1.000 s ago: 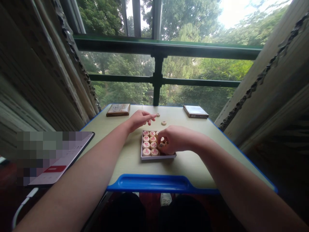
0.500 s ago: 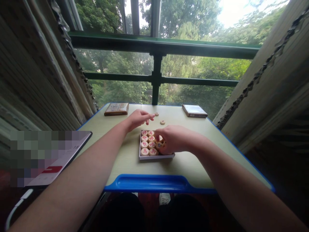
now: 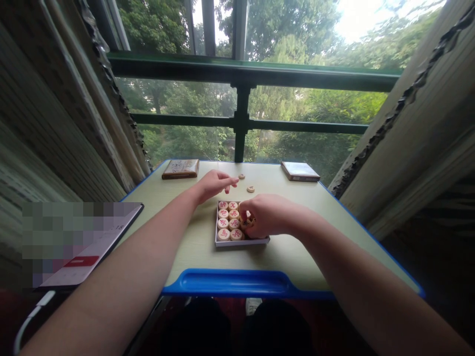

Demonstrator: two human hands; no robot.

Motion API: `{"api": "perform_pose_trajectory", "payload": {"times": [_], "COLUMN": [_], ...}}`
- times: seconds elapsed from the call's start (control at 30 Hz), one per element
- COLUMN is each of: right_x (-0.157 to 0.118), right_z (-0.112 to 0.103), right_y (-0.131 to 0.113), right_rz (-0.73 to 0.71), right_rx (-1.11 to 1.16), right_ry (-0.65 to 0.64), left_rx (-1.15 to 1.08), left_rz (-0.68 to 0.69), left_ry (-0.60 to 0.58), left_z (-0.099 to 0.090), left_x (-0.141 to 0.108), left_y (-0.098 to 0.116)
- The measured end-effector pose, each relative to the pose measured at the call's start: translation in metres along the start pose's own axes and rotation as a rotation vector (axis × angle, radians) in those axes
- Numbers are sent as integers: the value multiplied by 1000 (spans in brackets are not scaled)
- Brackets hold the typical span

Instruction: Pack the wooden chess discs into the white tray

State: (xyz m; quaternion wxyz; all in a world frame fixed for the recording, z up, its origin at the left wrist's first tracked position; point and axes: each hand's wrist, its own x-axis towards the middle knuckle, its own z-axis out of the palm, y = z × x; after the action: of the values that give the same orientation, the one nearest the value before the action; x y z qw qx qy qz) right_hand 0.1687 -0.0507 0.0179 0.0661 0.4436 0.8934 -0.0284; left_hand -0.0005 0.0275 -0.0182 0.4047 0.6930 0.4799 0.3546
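Note:
A shallow white-edged box [image 3: 243, 243] lies on the table, holding rows of round wooden xiangqi pieces [image 3: 234, 224]; those on the left bear red characters. Over the right part of the box is my right hand [image 3: 264, 215], its fingers curled down and closed around a xiangqi piece, which they mostly hide along with the pieces beneath. My left hand [image 3: 217, 184] hovers beyond the box with fingers stretched out and nothing in them. By its fingertips lies one loose xiangqi piece [image 3: 242, 176], and another loose xiangqi piece [image 3: 251, 189] sits a bit nearer.
A brown box lid [image 3: 180, 169] lies at the table's far left corner, and a pale flat box [image 3: 300, 171] at the far right. Along the front edge runs a blue tray groove [image 3: 233, 282]. A tablet [image 3: 92, 252] with a white cable is at left. Curtains flank the window.
The whole view has shifted very slightly. My right hand's fingers have moved a little within the box, while my left hand stays by the loose pieces.

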Motion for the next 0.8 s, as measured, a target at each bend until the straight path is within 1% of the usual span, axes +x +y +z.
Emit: {"api": "perform_pose_trajectory", "payload": {"times": [0.07,0.13,0.2,0.27,0.3,0.37,0.4,0.5,0.53,0.57,0.67,0.73,0.8], "right_x": [-1,-2,-3,-4,-2,3,7,23,29,34,48,54,59], "right_z": [-1,-2,-5,-9,-10,-8,-6,11,18,26,46,54,57], "right_y": [-1,-1,1,6,10,22,29,54,63,71,88,92,92], "right_rz": [11,15,0,-29,-40,-29,13,173,198,203,169,121,87], "right_rx": [3,16,53,115,150,211,232,242,239,233,236,237,243], "right_ry": [-2,-10,-14,0,20,99,162,427,497,530,516,492,482], "left_rx": [21,78,199,379,458,522,523,439,394,345,241,236,253], "left_rz": [13,45,121,237,278,308,305,234,202,172,115,108,112], "left_ry": [0,34,118,213,220,196,183,174,182,188,186,175,161], "left_z": [0,-1,-2,-3,-4,-5,-5,-3,-3,-2,-1,0,1], "left_x": [1,3,7,13,15,19,21,24,24,25,26,27,26], "left_y": [-1,-4,-11,-19,-24,-32,-36,-44,-46,-48,-49,-48,-46]}}
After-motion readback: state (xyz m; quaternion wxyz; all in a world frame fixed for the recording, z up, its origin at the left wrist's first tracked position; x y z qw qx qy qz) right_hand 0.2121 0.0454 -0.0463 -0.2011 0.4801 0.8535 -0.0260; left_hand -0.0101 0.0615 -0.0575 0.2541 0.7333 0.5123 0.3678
